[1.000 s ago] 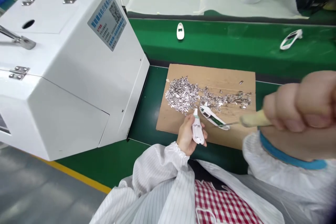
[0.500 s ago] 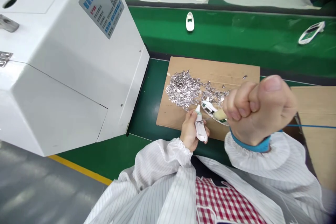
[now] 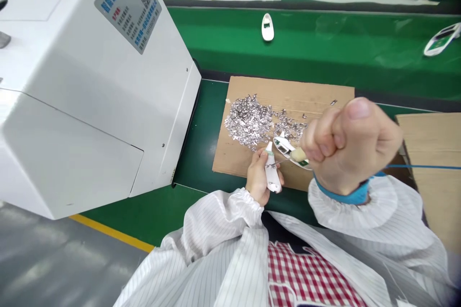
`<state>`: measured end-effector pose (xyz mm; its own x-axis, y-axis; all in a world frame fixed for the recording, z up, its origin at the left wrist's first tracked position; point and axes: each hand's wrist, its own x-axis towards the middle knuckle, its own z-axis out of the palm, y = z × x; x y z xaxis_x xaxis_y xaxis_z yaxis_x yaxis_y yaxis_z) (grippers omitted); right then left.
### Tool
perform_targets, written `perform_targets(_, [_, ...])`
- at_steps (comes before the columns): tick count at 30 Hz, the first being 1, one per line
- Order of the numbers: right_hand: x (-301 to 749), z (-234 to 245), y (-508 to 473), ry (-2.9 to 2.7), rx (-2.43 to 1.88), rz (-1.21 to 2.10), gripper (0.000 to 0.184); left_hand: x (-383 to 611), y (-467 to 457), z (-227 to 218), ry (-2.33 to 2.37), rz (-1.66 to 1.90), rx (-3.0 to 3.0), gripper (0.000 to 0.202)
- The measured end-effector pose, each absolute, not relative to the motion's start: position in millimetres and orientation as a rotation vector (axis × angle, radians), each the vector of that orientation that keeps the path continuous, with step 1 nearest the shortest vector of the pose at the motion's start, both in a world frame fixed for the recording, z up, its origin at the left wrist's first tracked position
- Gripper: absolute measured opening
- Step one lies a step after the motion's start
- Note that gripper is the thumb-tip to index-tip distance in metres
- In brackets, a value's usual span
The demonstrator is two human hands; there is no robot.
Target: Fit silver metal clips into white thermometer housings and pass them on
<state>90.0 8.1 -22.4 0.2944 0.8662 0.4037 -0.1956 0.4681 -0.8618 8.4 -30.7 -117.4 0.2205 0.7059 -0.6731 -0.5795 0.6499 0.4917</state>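
My left hand (image 3: 256,177) is closed around a white plastic housing (image 3: 272,176), shaped like an ear thermometer, with its narrow nozzle pointing away from me. Small metal bits show on the housing's upper face. My right hand (image 3: 355,141) is in a fist, thumb uppermost, around what looks like a screwdriver (image 3: 297,154) with a pale yellow handle. Its thin shaft reaches left to the housing; the exact contact at the tip is too small to make out. Just beyond lies an open white half-shell (image 3: 282,146) with a green circuit board, partly hidden by the right hand.
A heap of small metal pieces (image 3: 249,122) lies on a cardboard sheet (image 3: 288,87), with more scattered to its right. A large white machine (image 3: 108,91) stands at left. Behind, a green belt (image 3: 342,43) carries a white shell (image 3: 267,28) and a board-fitted one (image 3: 442,40).
The view has shifted slightly. Against the cardboard, the two shells on the green belt have moved right. Both hands keep nearly the same hold and position, the tool still at the housing.
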Motion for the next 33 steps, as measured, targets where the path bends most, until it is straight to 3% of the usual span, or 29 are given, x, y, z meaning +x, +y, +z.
perform_targets(16, [96.4,-22.5,7.8,-1.023,-0.857,0.823,0.045,7.4,-31.0,-116.5,1.019,0.884,0.163,0.021])
perform_targets(24, [90.2,-25.4,2.8,-1.063,-0.863,0.853,0.048,6.1,-35.8,-121.0,1.007,0.956,0.230,0.027])
perform_targets(28, [123.2,-20.1,-2.1,-1.038,-0.993,0.802,0.043,0.3,-36.2,-101.6,1.086,1.103,0.354,0.037])
perform_targets(31, [139.3,-21.5,-14.5,-1.281,-1.277,1.066,0.024,7.7,-29.1,-77.6,1.122,1.350,0.522,0.036])
perform_targets(33, [142.9,-27.4,-22.1,-1.390,-1.350,1.396,0.027,19.1,-22.2,-64.0,1.092,1.367,0.614,0.038])
